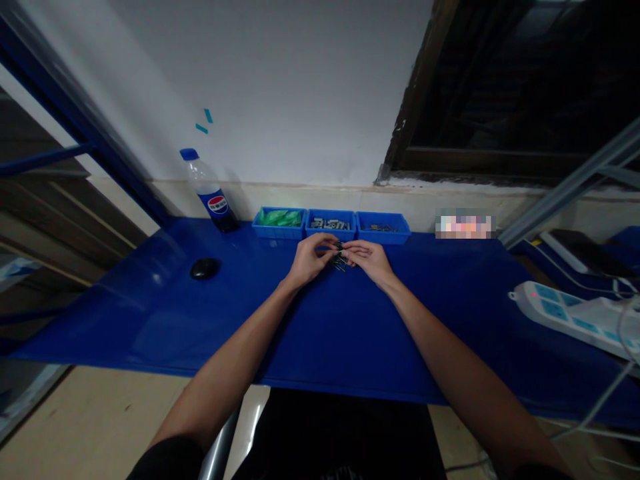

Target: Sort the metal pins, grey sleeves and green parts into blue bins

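My left hand (313, 259) and my right hand (369, 259) meet above the blue table, just in front of the bins. The thumb and fingers of each are closed in a pinch, fingertips nearly touching. Between them shows a small dark piece (339, 248), too small to name. Under the fingertips lies a little heap of thin, dark and brassy metal pieces (339, 265), partly covered by the hands. Right behind stand three blue bins: one with a green plastic bag (281, 218), one with grey metal parts (331, 225), one with a few small brassy pieces (383, 228).
A Pepsi bottle (216, 197) stands at the back left, with a black mouse-shaped object (204, 269) in front of it. On the right lie a white power strip (565, 310), cables and a dark device (587, 250). The wall (300, 100) rises behind the table (345, 340).
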Motion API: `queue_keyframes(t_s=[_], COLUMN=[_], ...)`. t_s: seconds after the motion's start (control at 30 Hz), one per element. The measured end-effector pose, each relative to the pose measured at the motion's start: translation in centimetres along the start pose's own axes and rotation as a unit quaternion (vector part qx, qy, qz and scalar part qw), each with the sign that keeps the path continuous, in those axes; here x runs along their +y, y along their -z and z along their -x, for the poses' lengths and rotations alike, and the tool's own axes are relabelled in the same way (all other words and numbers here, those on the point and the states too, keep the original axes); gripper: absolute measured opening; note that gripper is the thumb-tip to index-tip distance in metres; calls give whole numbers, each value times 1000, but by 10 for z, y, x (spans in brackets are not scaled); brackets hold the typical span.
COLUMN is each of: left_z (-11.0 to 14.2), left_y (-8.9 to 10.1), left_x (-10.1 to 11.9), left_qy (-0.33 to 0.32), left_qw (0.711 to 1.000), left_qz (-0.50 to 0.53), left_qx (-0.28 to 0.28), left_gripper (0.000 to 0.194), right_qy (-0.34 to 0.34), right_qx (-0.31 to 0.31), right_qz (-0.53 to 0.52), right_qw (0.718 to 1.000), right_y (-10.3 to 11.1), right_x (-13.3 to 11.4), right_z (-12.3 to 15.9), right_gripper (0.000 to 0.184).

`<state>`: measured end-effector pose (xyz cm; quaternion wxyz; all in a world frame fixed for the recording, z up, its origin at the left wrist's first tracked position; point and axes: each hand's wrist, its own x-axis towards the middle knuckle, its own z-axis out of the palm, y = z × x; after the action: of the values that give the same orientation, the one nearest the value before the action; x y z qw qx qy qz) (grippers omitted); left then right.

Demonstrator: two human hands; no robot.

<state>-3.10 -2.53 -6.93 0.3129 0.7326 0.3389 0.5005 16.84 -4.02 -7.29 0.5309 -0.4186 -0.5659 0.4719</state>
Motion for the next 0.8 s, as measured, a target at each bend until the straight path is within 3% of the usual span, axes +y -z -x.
queue_keyframes(t_s=[0.43, 0.57, 0.67, 0.8], left_z=[0, -2, -3, -3], left_y=[0, 10, 20, 24], left_x=[-5, -5, -7, -13], left_qy=[-16, -45, -52, -52], left_qw=[999, 983, 958, 945], left_qz=[-25, -174, -264, -292], left_qx=[-24, -44, -98, -137], left_gripper=[24, 24, 22, 21], right_qy=[-11, 15, 40, 50], right_qx=[-2, 89, 173, 195], right_qz=[3, 15, 18, 28], right_qw=[1000, 996, 984, 979], right_y=[1, 5, 12, 20], right_x=[-2, 0, 0, -1], right_z=[-1, -5, -8, -10], right_gripper=[35, 35, 42, 52])
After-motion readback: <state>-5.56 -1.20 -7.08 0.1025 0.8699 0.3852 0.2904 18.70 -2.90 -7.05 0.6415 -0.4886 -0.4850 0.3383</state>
